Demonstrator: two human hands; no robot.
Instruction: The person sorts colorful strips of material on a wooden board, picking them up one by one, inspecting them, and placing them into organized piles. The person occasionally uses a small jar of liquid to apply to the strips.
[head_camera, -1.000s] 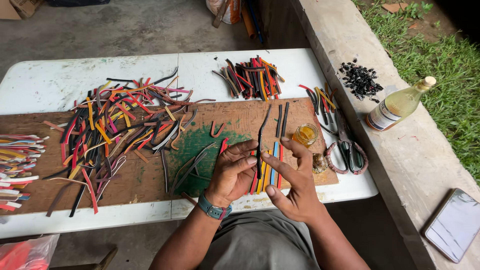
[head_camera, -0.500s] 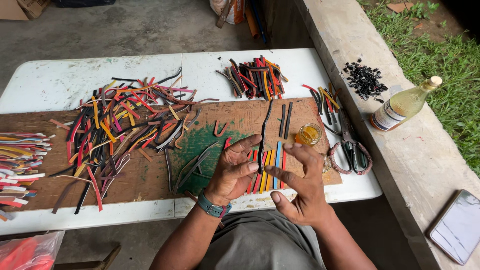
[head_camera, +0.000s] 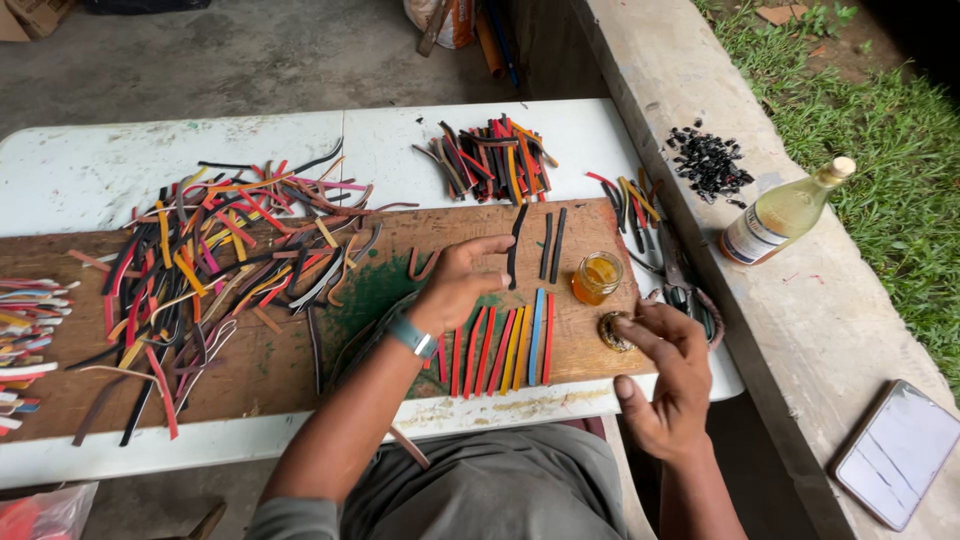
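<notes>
My left hand hovers over the wooden board, grip half-open and empty, fingertips just reaching a black strip that lies upright on the board beside two more black strips. My right hand is off the board's right end, fingers loosely spread, holding nothing; the index finger is touching or just beside a small round lid, cannot tell which. A small jar of amber liquid stands just above the lid.

Below my left hand a row of coloured strips lies side by side, touching: red, orange, yellow, blue, red. They look thin, light and bendy, likely rubbery, so they should flop if taken by one end; I'd judge a pinch near the middle or at both ends best. Flat on the board, an edge needs lifting with a fingernail first.

A big loose pile of strips covers the board's left part, and a smaller pile sits on the white surface beyond. The jar looks like glass: slippery, spillable.
</notes>
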